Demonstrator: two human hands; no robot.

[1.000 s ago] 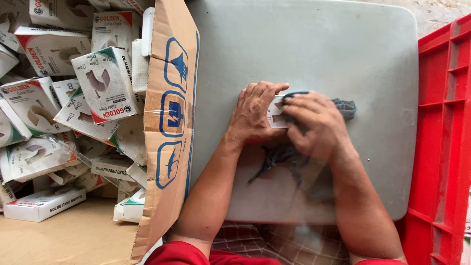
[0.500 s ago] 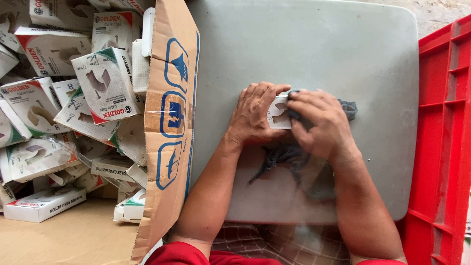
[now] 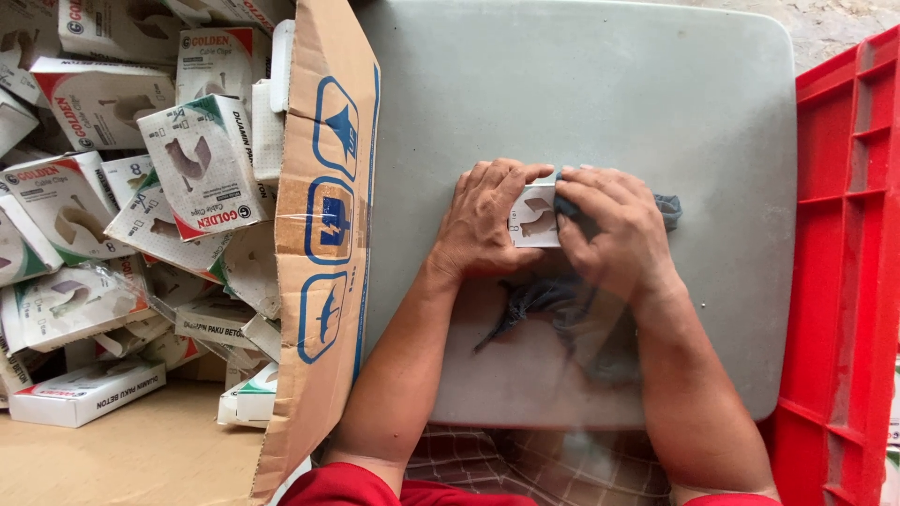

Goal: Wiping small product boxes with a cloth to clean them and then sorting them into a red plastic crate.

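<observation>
On a grey tabletop [image 3: 581, 84] my left hand [image 3: 483, 220] presses down on a small white cardboard box [image 3: 534, 215], fingers curled over its left side. My right hand [image 3: 619, 234] holds a dark grey cloth [image 3: 553, 300] against the box's right part; the cloth trails toward me and a bit shows past my fingers at the right. Most of the box is hidden under both hands.
An open brown carton [image 3: 323, 234] at the left holds several small white boxes [image 3: 202, 159] in a loose pile. A red plastic crate [image 3: 848, 281] stands at the right edge of the tabletop.
My right hand with the cloth has slid a little to the right across the box, baring more of its white top. The left hand has stayed in place.
</observation>
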